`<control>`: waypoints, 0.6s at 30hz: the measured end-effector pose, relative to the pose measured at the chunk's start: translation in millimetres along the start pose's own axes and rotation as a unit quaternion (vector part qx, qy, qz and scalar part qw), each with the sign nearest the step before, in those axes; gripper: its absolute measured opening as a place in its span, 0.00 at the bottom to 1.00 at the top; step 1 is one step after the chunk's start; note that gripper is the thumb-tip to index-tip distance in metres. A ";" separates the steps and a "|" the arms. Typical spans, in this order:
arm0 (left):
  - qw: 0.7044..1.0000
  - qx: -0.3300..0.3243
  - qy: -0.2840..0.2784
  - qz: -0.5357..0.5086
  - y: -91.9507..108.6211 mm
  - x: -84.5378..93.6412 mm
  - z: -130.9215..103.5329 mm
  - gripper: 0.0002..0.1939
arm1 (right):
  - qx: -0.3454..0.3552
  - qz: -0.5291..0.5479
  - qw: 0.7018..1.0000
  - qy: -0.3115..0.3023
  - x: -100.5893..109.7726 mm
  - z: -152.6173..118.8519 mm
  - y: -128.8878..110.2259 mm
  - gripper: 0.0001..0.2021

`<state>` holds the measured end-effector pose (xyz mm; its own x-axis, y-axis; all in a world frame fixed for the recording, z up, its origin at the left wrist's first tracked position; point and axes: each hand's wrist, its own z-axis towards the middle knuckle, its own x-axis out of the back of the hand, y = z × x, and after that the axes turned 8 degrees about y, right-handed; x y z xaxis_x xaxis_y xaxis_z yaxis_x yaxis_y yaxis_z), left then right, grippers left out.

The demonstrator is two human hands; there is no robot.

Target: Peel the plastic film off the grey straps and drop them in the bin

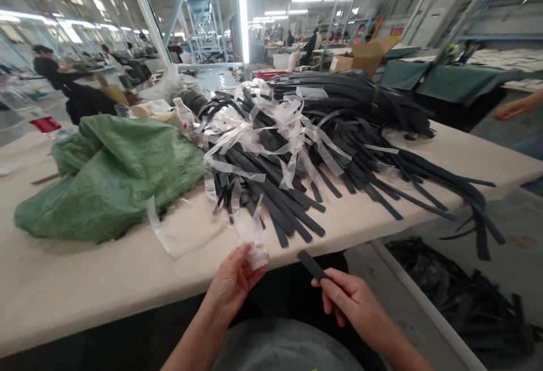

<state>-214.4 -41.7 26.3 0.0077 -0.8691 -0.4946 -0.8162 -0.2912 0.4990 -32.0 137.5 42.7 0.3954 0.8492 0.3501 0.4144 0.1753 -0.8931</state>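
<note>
My left hand pinches a clear plastic film strip at the table's near edge. My right hand grips one dark flat strap, whose free end points up and left toward the film. Just beyond both hands lies a big pile of dark straps tangled with clear film strips. The pile spreads across the white table and hangs over its right edge.
A crumpled green woven sack lies left of the pile. A loose plastic sheet rests before it. Black scraps fill the floor at right. Another person's hand shows at far right; a person works at back left.
</note>
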 end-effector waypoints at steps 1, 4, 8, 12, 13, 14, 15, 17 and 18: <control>1.000 0.003 -0.002 -0.006 -1.7 0.0 -1.0 0.08 | 0.008 -0.016 1.000 -0.007 -5.5 -4.2 -4.8 0.24; 1.000 0.011 -0.007 -0.018 -5.3 -0.9 -2.3 0.07 | 0.049 -0.060 0.997 -0.020 -24.3 -6.8 -20.3 0.24; 0.999 0.004 -0.022 -0.023 -8.8 -0.1 -1.4 0.07 | 0.081 -0.088 0.993 -0.014 -42.9 7.0 -34.8 0.22; 0.999 0.000 -0.034 -0.028 -9.9 -0.4 -1.1 0.08 | 0.096 -0.110 0.989 -0.018 -53.5 20.9 -40.6 0.20; 0.999 0.001 -0.034 -0.029 -9.8 -0.6 -1.3 0.08 | 0.101 -0.118 0.988 -0.019 -55.6 22.9 -41.1 0.19; 0.999 0.003 -0.032 -0.029 -9.8 -0.6 -1.4 0.09 | 0.107 -0.125 0.986 -0.021 -57.7 24.5 -41.6 0.19; 0.999 0.005 -0.030 -0.028 -10.1 -0.4 -1.4 0.09 | 0.112 -0.132 0.985 -0.023 -59.8 25.9 -42.2 0.19; 0.999 0.006 -0.034 -0.024 -12.0 0.7 -1.1 0.11 | 0.115 -0.137 0.983 -0.028 -64.1 29.0 -44.5 0.19; 0.999 0.006 -0.039 -0.022 -13.8 1.4 -0.8 0.12 | 0.115 -0.136 0.984 -0.032 -66.3 31.0 -46.4 0.19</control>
<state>-202.7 -39.2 19.3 -0.0007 -0.8217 -0.5698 -0.8227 -0.3235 0.4675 -102.9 88.5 52.3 0.2394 0.7843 0.5723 0.2986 0.5014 -0.8120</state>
